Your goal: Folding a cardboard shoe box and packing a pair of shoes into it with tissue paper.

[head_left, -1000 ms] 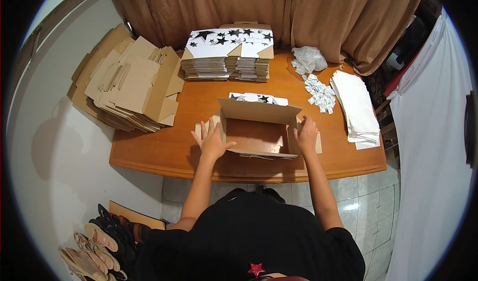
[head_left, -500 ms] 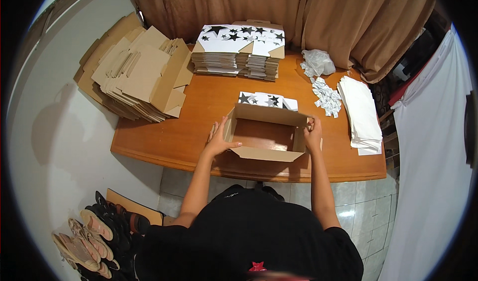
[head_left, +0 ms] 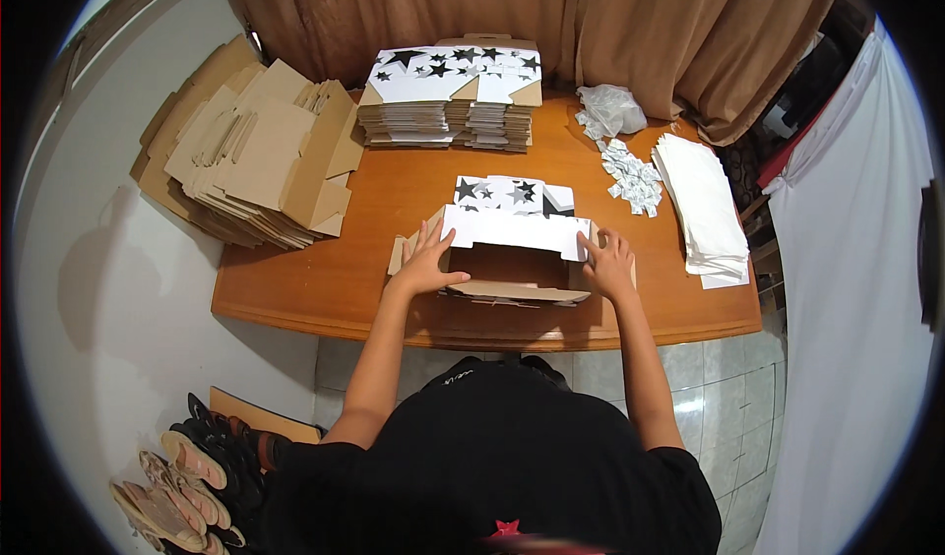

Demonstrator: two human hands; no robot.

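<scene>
In front of me, near the table's front edge, stands a cardboard box (head_left: 522,288) with brown walls and an open top. Its far flap (head_left: 512,228), white on the face I see, is folded toward me over part of the opening. My left hand (head_left: 428,262) rests at the left end with fingers spread, its fingertips by the flap's left corner and the thumb over the opening. At the other end, my right hand (head_left: 606,263) has bent fingers gripping the flap's right corner. Behind the box sits a white star-printed piece (head_left: 499,193), partly hidden.
Flat brown cardboard blanks (head_left: 241,152) lean at the left. A stack of star-printed blanks (head_left: 443,83) stands at the back. To the right are small white packets (head_left: 633,178), a clear plastic bag (head_left: 612,110) and white sheets (head_left: 697,206). Shoes (head_left: 187,486) sit at lower left.
The far flap has come over toward me, showing its white face. My hands have shifted from the box's end walls to the flap's corners. The view has shifted slightly.
</scene>
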